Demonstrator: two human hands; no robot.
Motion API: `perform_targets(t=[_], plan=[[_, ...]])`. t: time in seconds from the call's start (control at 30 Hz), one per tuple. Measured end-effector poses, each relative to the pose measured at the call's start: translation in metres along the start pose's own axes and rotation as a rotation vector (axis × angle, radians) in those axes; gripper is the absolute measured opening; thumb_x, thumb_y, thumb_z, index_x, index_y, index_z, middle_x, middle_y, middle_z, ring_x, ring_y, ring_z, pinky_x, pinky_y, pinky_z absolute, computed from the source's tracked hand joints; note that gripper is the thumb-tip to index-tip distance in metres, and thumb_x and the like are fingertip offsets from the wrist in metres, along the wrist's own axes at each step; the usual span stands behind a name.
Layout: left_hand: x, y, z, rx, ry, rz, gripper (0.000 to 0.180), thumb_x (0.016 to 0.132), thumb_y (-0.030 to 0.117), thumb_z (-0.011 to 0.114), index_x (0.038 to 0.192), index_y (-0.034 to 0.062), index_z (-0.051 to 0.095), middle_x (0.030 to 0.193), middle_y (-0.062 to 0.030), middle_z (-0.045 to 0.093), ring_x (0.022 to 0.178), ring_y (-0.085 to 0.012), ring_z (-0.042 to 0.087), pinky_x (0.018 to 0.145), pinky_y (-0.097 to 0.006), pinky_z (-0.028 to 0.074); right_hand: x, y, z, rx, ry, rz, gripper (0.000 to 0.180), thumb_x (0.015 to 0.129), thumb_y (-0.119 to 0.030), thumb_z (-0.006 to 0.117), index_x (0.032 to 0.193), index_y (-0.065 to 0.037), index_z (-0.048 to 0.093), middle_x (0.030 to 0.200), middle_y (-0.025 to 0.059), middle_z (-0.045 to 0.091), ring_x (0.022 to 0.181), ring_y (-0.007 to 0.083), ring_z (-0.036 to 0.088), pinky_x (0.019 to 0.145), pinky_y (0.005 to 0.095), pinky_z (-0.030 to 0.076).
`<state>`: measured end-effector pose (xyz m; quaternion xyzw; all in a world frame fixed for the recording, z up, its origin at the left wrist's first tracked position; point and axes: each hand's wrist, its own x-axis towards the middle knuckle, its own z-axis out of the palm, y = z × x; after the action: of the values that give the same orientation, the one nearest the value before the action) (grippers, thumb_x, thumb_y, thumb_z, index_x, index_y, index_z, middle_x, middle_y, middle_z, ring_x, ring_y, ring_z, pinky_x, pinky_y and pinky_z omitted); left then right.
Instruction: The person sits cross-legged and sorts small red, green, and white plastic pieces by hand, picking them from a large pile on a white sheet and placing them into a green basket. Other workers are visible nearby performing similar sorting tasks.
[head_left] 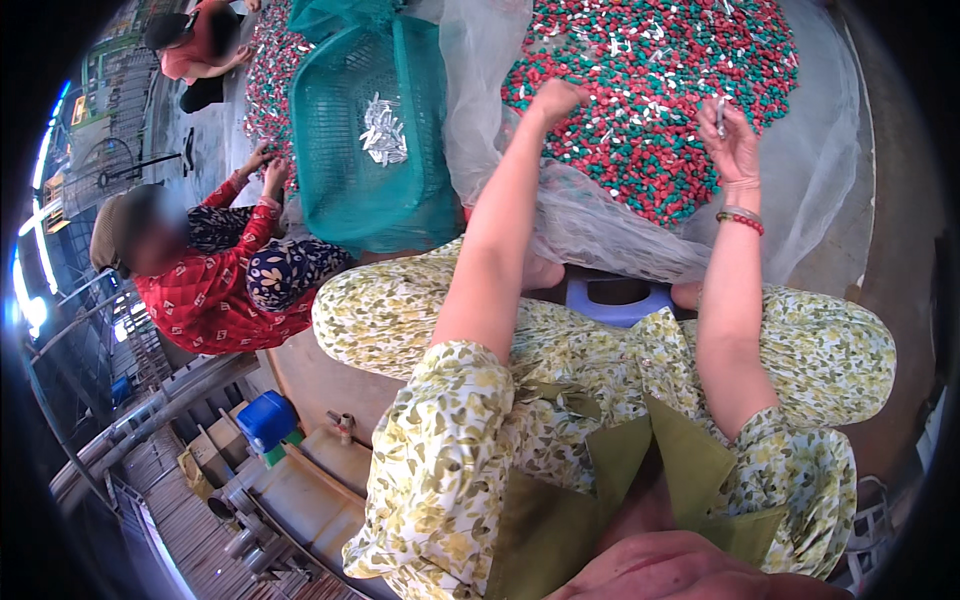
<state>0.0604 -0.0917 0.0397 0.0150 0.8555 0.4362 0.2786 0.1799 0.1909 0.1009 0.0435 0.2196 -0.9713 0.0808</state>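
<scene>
A wide pile of small red and green pieces (pixel 640 150), with white slivers scattered through it, lies before me on a translucent sheet (pixel 610 232). My left hand (pixel 558 100) is at the pile's left side, its fingers curled and pointing down into the pieces; whatever they pinch is hidden. Over the right part of the pile, my right hand (pixel 732 148) is raised with the palm partly turned up. Between its thumb and fingers is a small greyish-white strip (pixel 720 118). Left of the pile stands a teal plastic basket (pixel 425 190) holding a heap of similar white strips (pixel 384 132).
A blue plastic stool (pixel 622 310) is between my legs. To the left, a person in red (pixel 215 295) sits reaching toward another pile (pixel 270 80); a second person (pixel 205 50) is farther back. Metal railing (pixel 150 415) and a blue container (pixel 266 420) are at lower left.
</scene>
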Motion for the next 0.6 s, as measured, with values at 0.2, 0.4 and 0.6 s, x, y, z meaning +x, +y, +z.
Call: perform_targets(t=[0.2,0.4,0.6], plan=[[-0.053,-0.001,0.068,0.562,0.126,0.055,0.031,0.065,0.030,0.074,0.078,0.0027,0.067,0.087,-0.0188,0.064,0.084,-0.0323,0.063,0.075,-0.042,0.051,0.014,0.002,0.017,-0.181,0.078,-0.004,0.029,0.086,-0.012,0.050,0.109,0.006,0.050,0.083,0.0101,0.057,0.073,0.0149,0.053,0.050,0.0182,0.041],[-0.057,0.012,0.069,0.492,0.180,-0.013,0.039,0.068,0.038,0.073,0.084,0.0029,0.065,0.082,-0.0195,0.064,0.083,-0.0351,0.062,0.073,-0.044,0.048,0.025,0.008,-0.024,-0.224,0.328,0.010,0.036,0.088,-0.002,0.044,0.124,0.004,0.040,0.093,0.0193,0.059,0.077,0.0236,0.060,0.061,0.0259,0.050],[-0.054,0.018,0.031,0.232,0.241,0.082,0.049,0.082,0.048,0.056,0.071,0.0006,0.061,0.068,-0.0167,0.060,0.067,-0.0294,0.059,0.060,-0.041,0.046,0.022,-0.009,-0.004,-0.419,0.433,-0.158,0.042,0.087,0.000,0.046,0.128,0.002,0.036,0.095,0.0194,0.058,0.084,0.0247,0.061,0.066,0.0281,0.051]])
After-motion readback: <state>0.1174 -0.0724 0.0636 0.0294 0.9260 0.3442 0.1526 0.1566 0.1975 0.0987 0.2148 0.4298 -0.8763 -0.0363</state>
